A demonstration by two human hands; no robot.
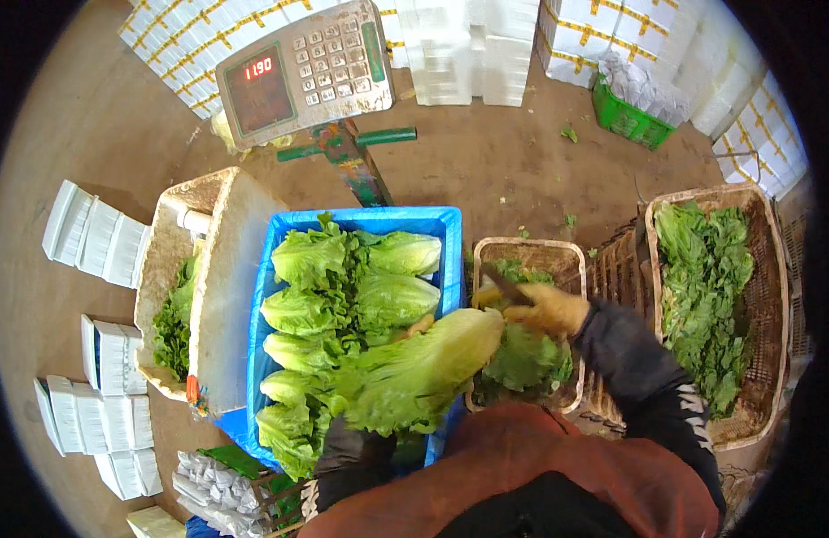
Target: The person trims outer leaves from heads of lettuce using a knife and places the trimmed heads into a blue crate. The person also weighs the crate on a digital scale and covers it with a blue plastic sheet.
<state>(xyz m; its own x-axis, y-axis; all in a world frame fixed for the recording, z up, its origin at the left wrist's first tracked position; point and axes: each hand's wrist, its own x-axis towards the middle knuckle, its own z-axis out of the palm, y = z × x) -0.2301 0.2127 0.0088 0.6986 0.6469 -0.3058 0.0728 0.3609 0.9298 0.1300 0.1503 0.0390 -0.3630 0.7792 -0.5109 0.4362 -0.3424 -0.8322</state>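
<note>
A large head of romaine lettuce [421, 370] lies tilted across my left forearm, its pale base pointing right. Only the gloved fingertips of my left hand [421, 327] show past its far side; the leaves hide the rest. In my right hand [550, 309], which wears a yellowish glove and is blurred, is a dark knife [505, 286]. Its blade points up and left, close to the lettuce base. Below the left hand, a blue-lined box [361, 216] holds two columns of lettuce heads [398, 300]. My right hand is above a small plastic crate [530, 245] with loose leaves [522, 360].
Behind the box stands a scale display [303, 74] with lit digits on a post [361, 175]. A larger crate [768, 323] of leaves is at right. At left are a worn foam box [209, 302] and white foam boxes [95, 235]. A green crate [630, 121] sits farther back.
</note>
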